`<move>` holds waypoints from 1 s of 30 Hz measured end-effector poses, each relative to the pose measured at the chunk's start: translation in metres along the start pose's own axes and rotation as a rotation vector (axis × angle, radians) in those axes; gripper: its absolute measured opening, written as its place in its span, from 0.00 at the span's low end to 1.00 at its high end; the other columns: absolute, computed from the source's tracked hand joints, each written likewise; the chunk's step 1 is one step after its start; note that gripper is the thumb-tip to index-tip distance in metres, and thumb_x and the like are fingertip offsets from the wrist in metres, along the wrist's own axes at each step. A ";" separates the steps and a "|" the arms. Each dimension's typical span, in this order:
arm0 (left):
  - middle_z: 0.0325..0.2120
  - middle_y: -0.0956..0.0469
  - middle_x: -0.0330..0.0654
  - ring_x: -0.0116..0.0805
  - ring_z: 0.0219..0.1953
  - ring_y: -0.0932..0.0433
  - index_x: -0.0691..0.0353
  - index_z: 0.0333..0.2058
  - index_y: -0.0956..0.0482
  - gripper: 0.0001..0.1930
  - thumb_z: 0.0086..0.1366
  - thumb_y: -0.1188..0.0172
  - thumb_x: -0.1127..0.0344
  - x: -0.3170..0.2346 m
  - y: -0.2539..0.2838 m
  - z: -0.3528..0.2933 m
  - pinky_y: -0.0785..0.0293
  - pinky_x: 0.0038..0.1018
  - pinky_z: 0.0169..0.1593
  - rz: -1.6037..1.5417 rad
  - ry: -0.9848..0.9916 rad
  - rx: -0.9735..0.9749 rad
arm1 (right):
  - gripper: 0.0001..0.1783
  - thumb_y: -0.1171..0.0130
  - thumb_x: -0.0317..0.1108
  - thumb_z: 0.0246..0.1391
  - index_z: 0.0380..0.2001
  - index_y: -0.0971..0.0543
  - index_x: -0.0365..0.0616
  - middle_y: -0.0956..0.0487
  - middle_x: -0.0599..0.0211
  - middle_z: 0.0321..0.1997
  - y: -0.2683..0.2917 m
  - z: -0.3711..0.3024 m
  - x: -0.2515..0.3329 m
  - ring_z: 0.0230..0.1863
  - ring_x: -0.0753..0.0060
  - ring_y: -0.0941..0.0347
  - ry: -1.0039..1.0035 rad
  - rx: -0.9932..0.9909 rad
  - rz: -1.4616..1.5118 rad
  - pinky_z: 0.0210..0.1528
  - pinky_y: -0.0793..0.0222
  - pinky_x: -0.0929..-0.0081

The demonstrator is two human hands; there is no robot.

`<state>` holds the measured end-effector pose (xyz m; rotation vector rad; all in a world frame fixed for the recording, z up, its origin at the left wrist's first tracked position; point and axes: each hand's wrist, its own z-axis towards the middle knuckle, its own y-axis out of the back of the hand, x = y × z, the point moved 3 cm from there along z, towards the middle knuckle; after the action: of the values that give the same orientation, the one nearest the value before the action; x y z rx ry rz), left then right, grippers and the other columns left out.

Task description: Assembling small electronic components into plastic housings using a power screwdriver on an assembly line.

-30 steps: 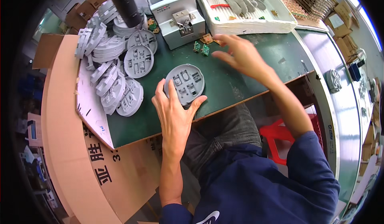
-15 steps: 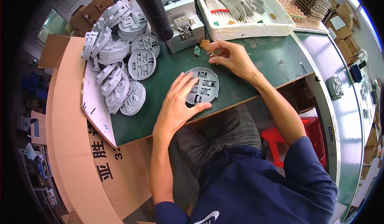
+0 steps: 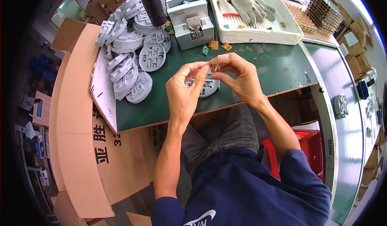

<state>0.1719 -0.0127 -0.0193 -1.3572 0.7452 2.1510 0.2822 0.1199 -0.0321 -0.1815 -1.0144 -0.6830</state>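
Both my hands meet over a round grey plastic housing (image 3: 210,89) lying on the green bench. My right hand (image 3: 243,80) pinches a small amber piece (image 3: 215,68), edge-on and partly covered by my fingers. My left hand (image 3: 186,88) is closed beside it, thumb and index fingertips together next to the piece; whatever they hold is hidden. The hands cover the housing's upper part; its slotted face shows below them. Just beyond my hands lie a green circuit board (image 3: 205,50) and two small amber boards, one square (image 3: 214,44) and one turned cornerwise (image 3: 226,47).
Stacked grey housings (image 3: 129,64) crowd the bench's left side. A metal fixture box (image 3: 189,28) stands at the back, a black tube (image 3: 150,2) hanging near it. A white foam tray (image 3: 258,36) holds gloves (image 3: 250,10). Cardboard (image 3: 76,117) flanks the left; metal racks (image 3: 324,10) stand far right.
My right hand has come down from the small boards to above the housing with the amber piece. My left hand has moved in and closed beside it. The view has shifted slightly.
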 end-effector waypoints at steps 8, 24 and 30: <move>0.37 0.13 0.41 0.24 0.38 0.16 0.69 0.42 0.14 0.08 0.66 0.32 0.73 -0.003 0.008 -0.005 0.20 0.23 0.43 0.011 -0.064 -0.101 | 0.18 0.33 0.16 0.56 0.50 0.21 0.35 0.18 0.65 0.49 -0.009 0.004 0.008 0.50 0.76 0.20 0.086 0.041 -0.049 0.55 0.21 0.74; 0.42 0.16 0.42 0.33 0.39 0.15 0.63 0.44 0.15 0.10 0.63 0.30 0.74 0.015 0.022 0.007 0.18 0.28 0.45 0.004 -0.242 -0.093 | 0.20 0.36 0.28 0.64 0.57 0.21 0.36 0.17 0.62 0.53 -0.011 0.015 -0.025 0.52 0.75 0.20 -0.240 0.170 0.376 0.59 0.22 0.70; 0.42 0.16 0.41 0.34 0.42 0.15 0.62 0.44 0.14 0.11 0.63 0.29 0.73 0.018 0.027 0.000 0.18 0.29 0.45 0.059 -0.262 -0.118 | 0.20 0.34 0.30 0.63 0.57 0.21 0.38 0.17 0.58 0.54 -0.017 0.012 -0.028 0.53 0.68 0.19 -0.245 0.170 0.461 0.59 0.21 0.66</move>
<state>0.1476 -0.0304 -0.0311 -1.0903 0.5700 2.3922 0.2543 0.1243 -0.0518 -0.3428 -1.2063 -0.1551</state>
